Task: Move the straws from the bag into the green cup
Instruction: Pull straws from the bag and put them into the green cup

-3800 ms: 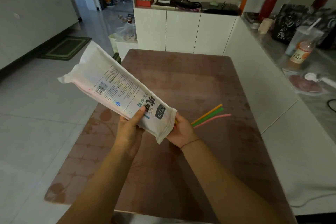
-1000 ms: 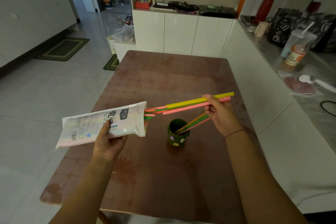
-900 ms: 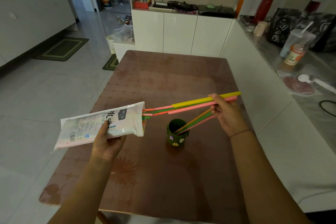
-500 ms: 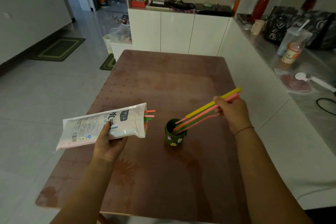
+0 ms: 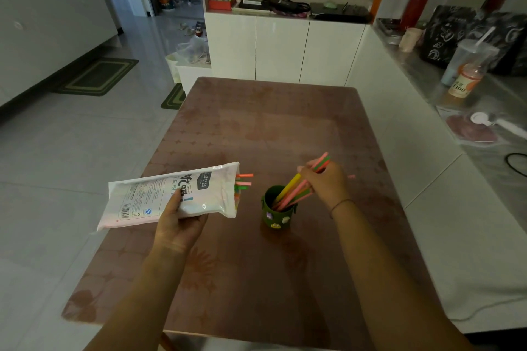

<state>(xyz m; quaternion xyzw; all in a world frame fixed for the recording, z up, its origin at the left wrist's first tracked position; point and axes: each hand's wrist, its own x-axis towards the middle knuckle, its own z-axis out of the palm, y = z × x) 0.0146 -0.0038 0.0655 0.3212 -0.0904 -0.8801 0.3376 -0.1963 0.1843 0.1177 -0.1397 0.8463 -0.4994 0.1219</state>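
Counter [image 5: 256, 279]: brown patterned top, carrying the green cup; both forearms reach over its near edge.
Bag [image 5: 171, 194]: white printed straw bag, held lying almost level above the counter's left part, open mouth turned toward the cup.
Left hand [image 5: 179, 225]: under and around the bag's near edge, close to its middle; the thumb lies on the printed face and the fingers curl beneath, clamping the bag.
Right hand [image 5: 325, 182]: just right of and a little above the cup, palm down, fingers pressed together around a bundle of straws.
Green cup [image 5: 276, 208]: dark green with small stickers on its side, upright on the counter between the two hands, just right of the bag's mouth and just left of the right-hand fingers.
Straws in the cup [image 5: 291, 192]: yellow, pink, orange and green ones, lower ends inside the cup, leaning up to the right through the right-hand fingers; their upper tips stick out beyond the knuckles.
Straws in the bag [image 5: 243, 181]: short orange and green ends poking out of the bag's mouth, well away from the left-hand fingers, pointing toward the cup without touching it.
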